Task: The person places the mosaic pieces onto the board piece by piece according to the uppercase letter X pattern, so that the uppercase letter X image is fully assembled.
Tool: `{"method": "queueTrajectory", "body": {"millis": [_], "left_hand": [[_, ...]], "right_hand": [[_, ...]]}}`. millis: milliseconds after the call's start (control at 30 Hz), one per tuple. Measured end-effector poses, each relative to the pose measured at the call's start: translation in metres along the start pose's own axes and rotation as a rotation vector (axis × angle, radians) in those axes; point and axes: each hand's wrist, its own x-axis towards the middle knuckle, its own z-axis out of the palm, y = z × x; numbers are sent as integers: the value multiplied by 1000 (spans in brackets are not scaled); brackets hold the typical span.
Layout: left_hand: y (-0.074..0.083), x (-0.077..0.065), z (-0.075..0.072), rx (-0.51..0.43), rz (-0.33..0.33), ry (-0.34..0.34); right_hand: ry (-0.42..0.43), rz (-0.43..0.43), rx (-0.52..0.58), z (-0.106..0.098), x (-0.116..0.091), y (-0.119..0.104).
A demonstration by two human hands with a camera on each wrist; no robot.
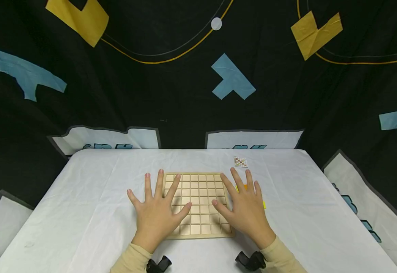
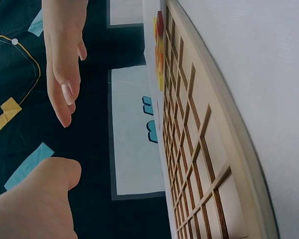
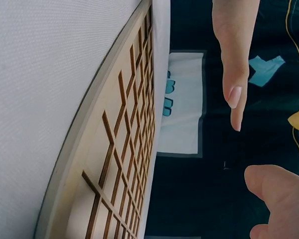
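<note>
A pale wooden board (image 1: 200,197), divided by thin strips into rows of square cells, lies flat on the table between both hands. Over its left side my left hand (image 1: 157,216) is held with fingers straight and spread. My right hand (image 1: 248,212) spreads its fingers in the same way over the right side. Both wrist views show the hands raised above the board, holding nothing: the right hand (image 2: 65,59) across from the left thumb (image 2: 45,194), and the left hand (image 3: 234,55) across from the right thumb (image 3: 279,191).
Red, orange and yellow pieces (image 2: 160,55) sit beyond the board's right side, mostly hidden by the right hand in the head view. A small card (image 1: 240,162) with a coloured grid lies farther back. White cloth covers the table (image 1: 72,212); a dark curtain (image 1: 171,94) hangs behind.
</note>
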Motion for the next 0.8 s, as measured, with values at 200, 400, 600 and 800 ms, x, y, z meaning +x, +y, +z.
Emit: {"method": "queueTrajectory", "body": {"millis": [200, 400, 600, 800], "left_hand": [[-1, 1, -1, -2, 1, 9], [-7, 0, -1, 5, -7, 6], [-17, -5, 2, -33, -14, 21], [-32, -15, 10, -56, -17, -4]], "right_hand": [[-13, 7, -5, -1, 0, 1], [-15, 17, -20, -2, -1, 9], [-4, 44, -15, -3, 1, 26], [18, 60, -27, 4, 4, 56]]}}
